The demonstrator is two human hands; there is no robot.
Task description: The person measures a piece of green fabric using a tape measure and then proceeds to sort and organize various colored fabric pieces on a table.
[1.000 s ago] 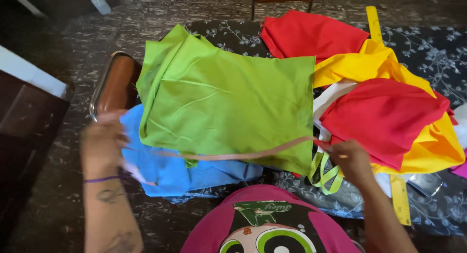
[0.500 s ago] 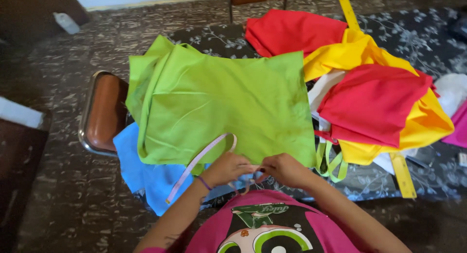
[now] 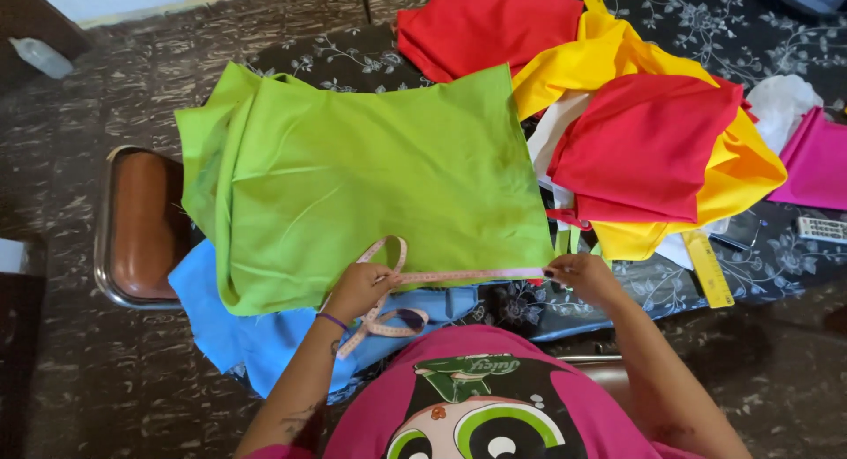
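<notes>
A folded lime green cloth (image 3: 371,177) lies spread on the table in front of me. My left hand (image 3: 360,287) pinches a pink measuring tape (image 3: 459,275) near the cloth's lower edge. My right hand (image 3: 578,274) holds the tape's other end at the cloth's lower right corner. Between the two hands the tape runs straight along the near edge. Its slack end loops beside and below my left hand. A blue cloth (image 3: 238,335) lies under the green one and sticks out at the lower left.
Red cloth (image 3: 648,146), yellow cloth (image 3: 732,172), another red piece (image 3: 481,27) and a magenta piece (image 3: 816,164) are piled to the right on a dark flowered tablecloth (image 3: 679,287). A yellow ruler (image 3: 708,269) lies there. A brown stool (image 3: 141,225) stands at left.
My hands were together at the near edge; now they have moved apart, pulling the tape straight along the green cloth's lower edge. The view has shifted a little.
</notes>
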